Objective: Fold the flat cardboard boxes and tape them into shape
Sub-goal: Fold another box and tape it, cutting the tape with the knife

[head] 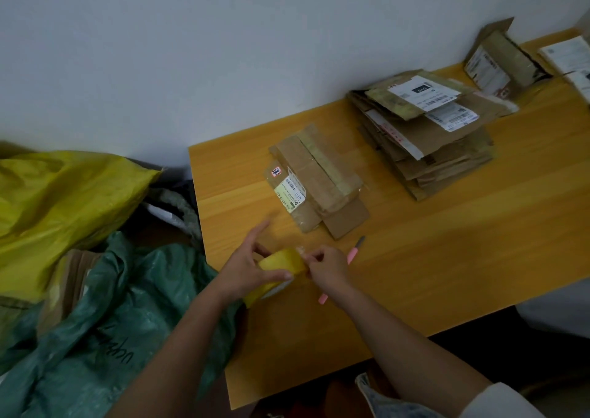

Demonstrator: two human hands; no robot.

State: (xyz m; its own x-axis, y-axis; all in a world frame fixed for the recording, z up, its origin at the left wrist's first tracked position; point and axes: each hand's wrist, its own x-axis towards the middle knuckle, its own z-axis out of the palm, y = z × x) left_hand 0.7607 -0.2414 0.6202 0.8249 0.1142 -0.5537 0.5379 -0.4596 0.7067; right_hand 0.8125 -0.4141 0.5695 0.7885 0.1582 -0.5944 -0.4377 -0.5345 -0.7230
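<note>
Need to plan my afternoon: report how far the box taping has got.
Early. Done: one small box lies taped near the table's middle. In hand: left hand holds the yellow tape roll; right hand picks at its end. Left: the stack of flat cardboard.

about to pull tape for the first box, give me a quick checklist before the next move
1. Tape roll held: ok, the left hand grips the yellow tape roll.
2. Tape end found: cannot tell, the right hand pinches at the roll's edge, but a freed end is too blurred to see.
3. Box within reach: ok, a folded cardboard box lies just beyond the hands.
4. Cutter handy: ok, the pink utility knife lies on the table partly under the right hand.
5. More flat boxes: ok, stack of flattened boxes farther right.
</note>
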